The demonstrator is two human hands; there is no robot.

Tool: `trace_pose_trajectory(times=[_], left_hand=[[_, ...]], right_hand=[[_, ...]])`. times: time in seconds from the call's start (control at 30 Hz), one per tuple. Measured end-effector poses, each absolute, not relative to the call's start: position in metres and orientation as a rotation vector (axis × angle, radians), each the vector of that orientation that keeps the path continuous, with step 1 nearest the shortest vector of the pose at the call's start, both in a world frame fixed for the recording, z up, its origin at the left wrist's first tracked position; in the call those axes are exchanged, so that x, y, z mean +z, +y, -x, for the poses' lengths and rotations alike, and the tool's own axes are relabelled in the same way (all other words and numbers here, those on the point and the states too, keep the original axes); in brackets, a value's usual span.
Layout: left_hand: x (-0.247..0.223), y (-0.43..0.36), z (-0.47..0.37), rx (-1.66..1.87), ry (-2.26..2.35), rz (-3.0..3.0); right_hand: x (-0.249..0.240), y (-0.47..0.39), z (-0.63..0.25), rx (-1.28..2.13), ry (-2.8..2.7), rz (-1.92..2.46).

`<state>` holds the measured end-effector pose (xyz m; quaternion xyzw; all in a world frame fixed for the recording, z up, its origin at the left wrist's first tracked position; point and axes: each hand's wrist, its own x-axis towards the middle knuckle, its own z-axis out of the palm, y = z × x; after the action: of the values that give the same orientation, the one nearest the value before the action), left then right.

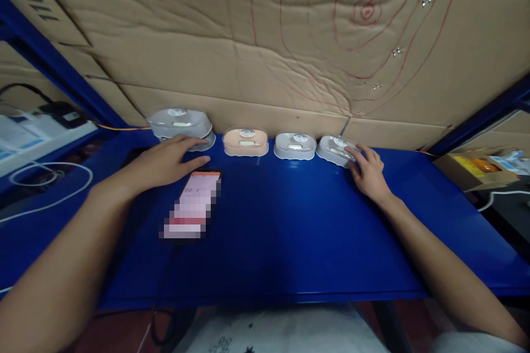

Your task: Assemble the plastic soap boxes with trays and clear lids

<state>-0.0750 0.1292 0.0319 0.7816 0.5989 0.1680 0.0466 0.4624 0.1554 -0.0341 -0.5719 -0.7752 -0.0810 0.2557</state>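
Observation:
My left hand (176,160) lies flat with its fingers stretched out. Its fingertips reach the front of a stack of grey oval plastic boxes with a clear lid (182,121) at the back left; I cannot tell whether they touch. At the right end of the row, my right hand (368,171) has bent fingers and thumb around the end of a tilted grey oval box (333,149). Between the hands stand a peach oval box (245,144) and another grey oval box (295,146), each with a clear lid and a round sticker.
A phone (194,198) showing a timer lies on the blue table (290,231) below my left hand. Cardboard (207,55) with red drawn rings stands behind the row. White cable (53,174) lies at left. A cardboard box (476,171) sits at right.

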Motion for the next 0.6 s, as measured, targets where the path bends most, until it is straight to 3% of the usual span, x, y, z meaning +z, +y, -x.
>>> trace_pose_trajectory(times=[0.27, 0.4, 0.6], left_hand=[[0.031, 0.177, 0.028, 0.529, 1.679, -2.549], [0.033, 0.203, 0.014, 0.310, 1.604, -2.525], [0.028, 0.173, 0.020, 0.241, 1.617, -2.511]], right_hand=[[-0.039, 0.166, -0.466, -0.119, -2.102, 1.434], [-0.040, 0.164, -0.461, -0.069, -2.140, 1.374], [-0.045, 0.163, -0.450, 0.014, -2.181, 1.312]])
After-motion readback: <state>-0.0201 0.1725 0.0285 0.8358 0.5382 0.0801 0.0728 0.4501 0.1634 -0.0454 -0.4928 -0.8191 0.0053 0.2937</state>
